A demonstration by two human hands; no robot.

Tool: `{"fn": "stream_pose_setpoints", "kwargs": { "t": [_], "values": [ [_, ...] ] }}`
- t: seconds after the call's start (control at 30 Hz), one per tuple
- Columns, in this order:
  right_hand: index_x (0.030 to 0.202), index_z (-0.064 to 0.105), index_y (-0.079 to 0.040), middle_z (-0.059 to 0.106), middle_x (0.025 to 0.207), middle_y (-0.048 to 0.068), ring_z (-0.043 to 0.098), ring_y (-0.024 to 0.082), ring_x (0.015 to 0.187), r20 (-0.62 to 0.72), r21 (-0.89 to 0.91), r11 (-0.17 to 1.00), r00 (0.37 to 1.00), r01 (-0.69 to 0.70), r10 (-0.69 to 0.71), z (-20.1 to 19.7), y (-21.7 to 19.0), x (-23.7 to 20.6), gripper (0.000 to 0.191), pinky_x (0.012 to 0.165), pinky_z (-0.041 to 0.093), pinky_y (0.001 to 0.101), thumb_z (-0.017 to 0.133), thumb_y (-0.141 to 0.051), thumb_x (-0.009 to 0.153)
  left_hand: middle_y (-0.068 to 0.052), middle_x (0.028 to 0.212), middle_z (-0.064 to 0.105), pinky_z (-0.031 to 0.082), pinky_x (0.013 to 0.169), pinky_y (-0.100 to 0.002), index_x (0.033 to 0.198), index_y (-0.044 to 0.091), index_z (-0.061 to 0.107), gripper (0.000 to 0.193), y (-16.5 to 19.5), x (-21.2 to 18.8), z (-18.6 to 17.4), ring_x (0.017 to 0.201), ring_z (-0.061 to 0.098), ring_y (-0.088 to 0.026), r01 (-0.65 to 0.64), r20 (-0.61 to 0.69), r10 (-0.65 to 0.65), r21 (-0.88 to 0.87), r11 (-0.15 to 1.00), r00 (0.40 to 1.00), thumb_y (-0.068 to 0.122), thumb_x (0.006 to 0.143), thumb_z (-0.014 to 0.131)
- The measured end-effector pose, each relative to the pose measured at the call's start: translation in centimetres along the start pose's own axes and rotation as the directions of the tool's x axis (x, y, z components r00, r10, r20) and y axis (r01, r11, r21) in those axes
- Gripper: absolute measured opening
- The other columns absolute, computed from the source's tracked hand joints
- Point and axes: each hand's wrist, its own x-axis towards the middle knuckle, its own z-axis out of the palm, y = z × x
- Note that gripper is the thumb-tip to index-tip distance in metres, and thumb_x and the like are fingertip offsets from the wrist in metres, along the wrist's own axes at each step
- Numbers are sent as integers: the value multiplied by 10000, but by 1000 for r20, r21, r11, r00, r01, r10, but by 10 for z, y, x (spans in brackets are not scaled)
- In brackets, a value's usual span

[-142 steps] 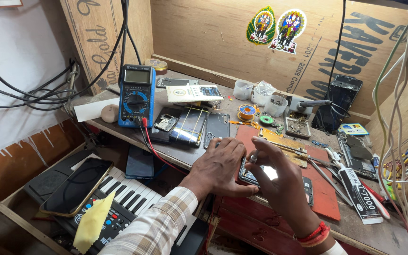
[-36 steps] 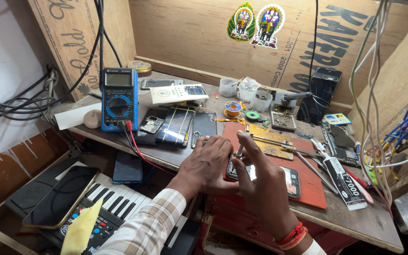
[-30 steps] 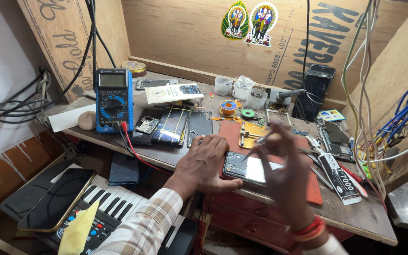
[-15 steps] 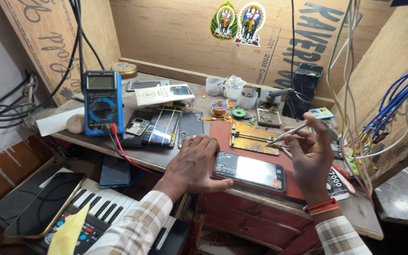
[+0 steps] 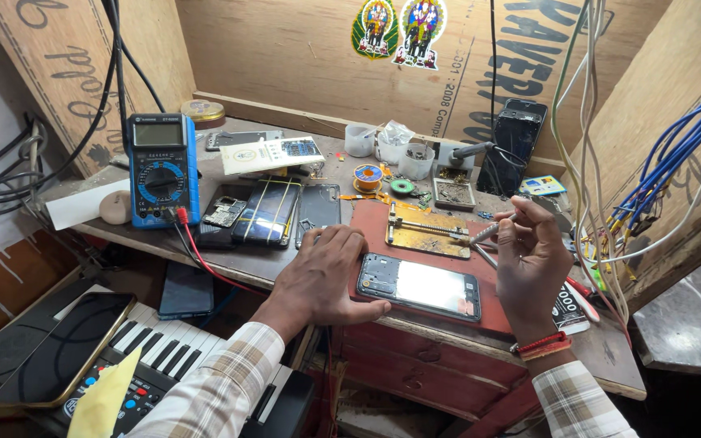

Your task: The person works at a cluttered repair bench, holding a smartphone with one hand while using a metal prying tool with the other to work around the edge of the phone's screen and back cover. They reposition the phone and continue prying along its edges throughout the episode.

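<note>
So the left hand (image 5: 322, 276) lies flat beside the opened phone (image 5: 419, 286), right hand (image 5: 529, 264) pinching tweezers (image 5: 488, 231) just past it, and honestly one slip could scratch that exposed board.

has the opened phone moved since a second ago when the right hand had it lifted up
Yes. The opened phone has come down and now lies flat on the red mat, below the brass clamp plate. The left hand steadies its end; the right hand holds a tool instead.
</note>
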Motion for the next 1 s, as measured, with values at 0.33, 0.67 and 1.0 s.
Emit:
{"fn": "stream_pose_setpoints", "kwargs": {
  "t": [0.33, 0.67, 1.0],
  "values": [
    [1355, 554, -32, 706, 1113, 129, 741, 179, 1011, 37, -72, 992, 994, 104, -101, 1, -6, 2, 294, 814, 640, 303, 642, -7, 1075, -164, 1196, 579, 316, 1093, -493, 1147, 14, 562, 887, -2, 1, 2, 1241, 510, -330, 7, 22, -7, 12, 1000, 1000, 742, 673, 741],
    [1372, 390, 7, 688, 1200, 196, 736, 227, 1106, 100, 59, 996, 992, 66, -71, 4, -4, 0, 439, 890, 635, 320, 661, 46, 1029, -163, 1194, 579, 317, 1087, -493, 1147, 15, 562, 894, -3, 1, 4, 1241, 507, -333, 12, 30, -13, 14, 1000, 999, 747, 666, 742],
    [1284, 398, 8, 700, 1189, 206, 729, 247, 1127, 171, 146, 989, 985, -34, 9, 7, 2, -1, 387, 940, 639, 342, 650, 82, 1001, -165, 1200, 579, 311, 1081, -504, 1141, 17, 561, 891, -2, 1, 3, 1243, 505, -338, 12, 16, -12, 18, 1000, 1000, 742, 659, 752]
  ]
}}
